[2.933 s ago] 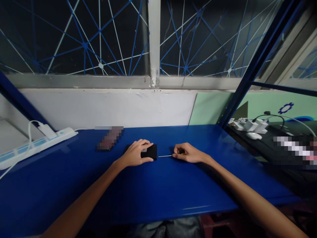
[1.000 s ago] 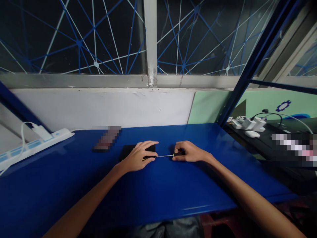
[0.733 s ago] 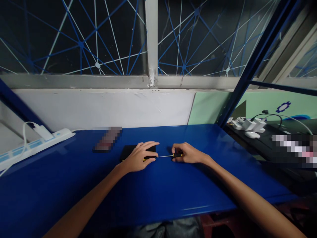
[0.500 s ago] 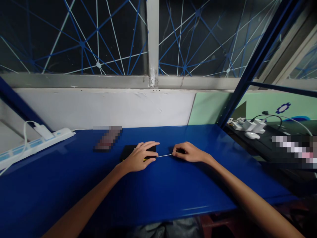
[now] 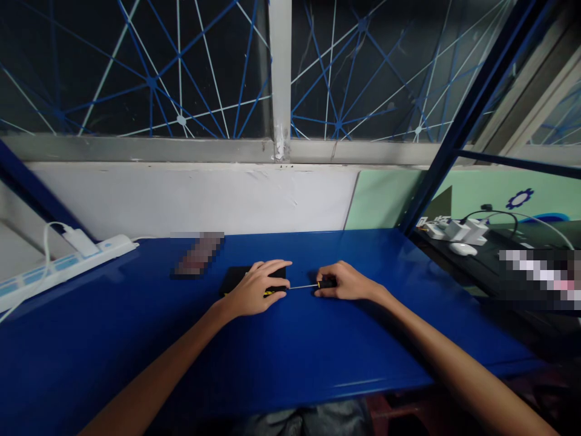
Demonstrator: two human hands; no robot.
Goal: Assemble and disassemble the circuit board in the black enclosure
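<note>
A flat black box (image 5: pixel 235 280) with yellow marks along its front side lies on the blue table. My left hand (image 5: pixel 258 288) is over its right part, thumb at the front edge and fingers across the top, holding it steady; much of the box is hidden beneath. My right hand (image 5: pixel 350 283) grips a screwdriver (image 5: pixel 327 283) by its black and yellow handle. The thin metal shaft points left, roughly level, and reaches the box's right end by my left fingertips. Whether the tip touches the box I cannot tell.
A white power strip (image 5: pixel 68 263) with a plug stands at the left on the blue table (image 5: pixel 290 357). Behind it, a blurred-out object (image 5: pixel 198 255) lies near the back edge. Blue frame posts (image 5: pixel 438 175) rise at both sides. Chargers and cables (image 5: pixel 469 230) sit on a dark surface at right.
The fingers of my right hand have shifted around the screwdriver, and its black and yellow handle now shows between them. My left hand and the box stay in place.
</note>
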